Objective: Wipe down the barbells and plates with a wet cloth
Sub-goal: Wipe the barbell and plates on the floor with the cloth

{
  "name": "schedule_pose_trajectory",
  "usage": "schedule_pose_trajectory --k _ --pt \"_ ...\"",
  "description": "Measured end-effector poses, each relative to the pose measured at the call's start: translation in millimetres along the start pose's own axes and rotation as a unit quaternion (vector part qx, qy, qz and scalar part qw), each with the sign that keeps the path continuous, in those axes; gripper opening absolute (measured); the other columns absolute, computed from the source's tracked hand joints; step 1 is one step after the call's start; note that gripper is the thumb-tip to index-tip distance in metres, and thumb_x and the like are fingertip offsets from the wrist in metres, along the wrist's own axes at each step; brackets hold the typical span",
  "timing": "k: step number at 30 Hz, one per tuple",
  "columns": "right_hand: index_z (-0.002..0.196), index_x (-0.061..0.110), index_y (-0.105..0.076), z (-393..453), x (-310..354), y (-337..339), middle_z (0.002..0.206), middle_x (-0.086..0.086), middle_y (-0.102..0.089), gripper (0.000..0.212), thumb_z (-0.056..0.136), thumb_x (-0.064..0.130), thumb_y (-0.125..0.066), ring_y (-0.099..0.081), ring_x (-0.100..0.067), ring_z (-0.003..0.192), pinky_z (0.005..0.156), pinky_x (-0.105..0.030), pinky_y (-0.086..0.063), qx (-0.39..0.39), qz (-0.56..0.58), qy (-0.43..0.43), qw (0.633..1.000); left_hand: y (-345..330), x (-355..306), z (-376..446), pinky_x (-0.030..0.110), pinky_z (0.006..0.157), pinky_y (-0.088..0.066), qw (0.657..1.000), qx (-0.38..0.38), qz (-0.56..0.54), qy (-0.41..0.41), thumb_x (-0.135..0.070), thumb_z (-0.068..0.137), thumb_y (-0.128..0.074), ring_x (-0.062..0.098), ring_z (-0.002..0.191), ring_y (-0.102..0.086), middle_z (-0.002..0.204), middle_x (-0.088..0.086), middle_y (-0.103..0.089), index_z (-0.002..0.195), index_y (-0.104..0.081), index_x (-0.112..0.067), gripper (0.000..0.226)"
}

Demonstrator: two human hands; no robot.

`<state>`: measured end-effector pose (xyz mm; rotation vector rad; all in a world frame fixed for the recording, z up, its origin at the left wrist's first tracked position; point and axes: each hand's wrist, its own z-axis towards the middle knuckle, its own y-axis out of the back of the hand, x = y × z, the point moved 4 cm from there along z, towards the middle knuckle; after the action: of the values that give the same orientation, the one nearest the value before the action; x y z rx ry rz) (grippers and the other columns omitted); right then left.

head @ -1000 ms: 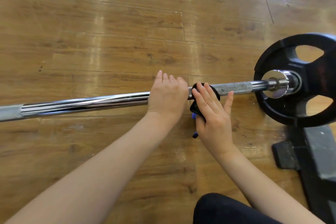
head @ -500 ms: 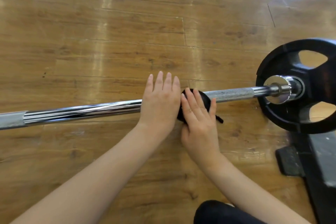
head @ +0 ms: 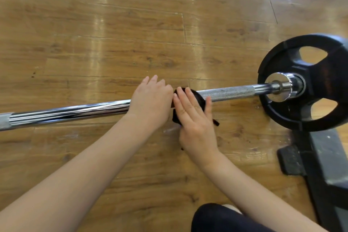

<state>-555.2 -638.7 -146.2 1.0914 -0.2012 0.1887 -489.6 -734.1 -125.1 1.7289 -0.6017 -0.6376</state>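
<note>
You are in the middle of wiping the bar (head: 66,112), the long steel shaft that lies across the wooden floor (head: 113,34); the plate (head: 308,83) at its right end does not look reached yet, so I judge the task is at an early or middle point. Your right hand (head: 195,118) presses the dark cloth (head: 195,98) onto the bar with straight, flat fingers; the cloth is wrapped over the top of the bar and a loose end hangs below your palm. Your left hand (head: 150,102) rests on the bar just beside the cloth, touching the right hand; its fingers are laid over the far side, and I cannot tell whether they curl under the bar. The cloth sits at the border between the smooth shiny part on the left and the rough grip part on the right, well apart from the plate. The next move, I think, asks you to slide the cloth along the bar with steady pressure while the left hand keeps the bar from rolling; the rough part may catch the cloth, so hold it firmly.
</note>
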Motion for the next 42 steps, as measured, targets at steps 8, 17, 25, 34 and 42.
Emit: schedule_pose_trajectory --k 8,17,25,34,42 --pt "0.139 0.003 -0.043 -31.8 -118.4 50.3 0.145 -0.014 -0.041 0.068 0.071 -0.007 -0.042 -0.033 -0.024 0.136 0.106 -0.066 -0.006 -0.011 -0.130 -0.187 0.974 -1.9 1.4 -1.4 0.034 0.114 -0.017 1.000 0.006 -0.010 0.000 -0.005 0.085 -0.046 0.025 0.134 -0.034 0.126 0.005 -0.054 0.113 -0.054 -0.013 0.030" --pt "0.125 -0.006 -0.055 4.1 -6.1 3.2 0.131 -0.022 -0.054 0.055 0.073 -0.003 -0.035 -0.039 -0.028 0.129 0.115 -0.043 -0.007 -0.028 0.045 -0.059 0.997 0.7 -0.3 -0.9 0.031 0.113 -0.016 1.000 -0.020 -0.020 -0.001 -0.012 0.091 -0.043 0.021 0.130 -0.040 0.124 0.002 -0.057 0.115 -0.055 -0.015 0.028" --pt "0.132 0.002 -0.051 -10.8 -86.0 35.6 0.138 -0.014 -0.049 0.058 0.075 -0.002 -0.040 -0.038 -0.023 0.133 0.112 -0.056 -0.007 -0.006 -0.046 -0.119 0.992 3.3 -1.5 -3.3 0.030 0.111 -0.020 0.999 -0.029 -0.007 0.021 -0.005 0.085 -0.043 0.023 0.112 -0.049 0.109 0.005 -0.060 0.100 -0.056 -0.014 0.022" --pt "0.126 -0.004 -0.056 0.7 -9.7 10.3 0.133 -0.020 -0.053 0.059 0.070 -0.001 -0.036 -0.035 -0.027 0.131 0.114 -0.044 -0.005 -0.016 0.042 -0.104 0.994 8.8 -4.7 -7.6 0.027 0.085 -0.033 0.999 -0.029 0.000 0.021 -0.009 0.087 -0.043 0.025 0.106 -0.054 0.110 0.005 -0.061 0.100 -0.056 -0.016 0.020" --pt "0.134 0.006 -0.051 -7.6 -55.8 29.1 0.141 -0.010 -0.047 0.057 0.079 0.004 -0.037 -0.033 -0.019 0.135 0.111 -0.060 -0.006 0.019 -0.026 -0.118 0.992 -7.7 13.5 -19.7 0.052 0.095 -0.044 0.985 -0.151 0.073 0.028 -0.004 0.082 -0.031 0.037 0.116 -0.057 0.123 0.022 -0.061 0.115 -0.063 0.000 0.046"
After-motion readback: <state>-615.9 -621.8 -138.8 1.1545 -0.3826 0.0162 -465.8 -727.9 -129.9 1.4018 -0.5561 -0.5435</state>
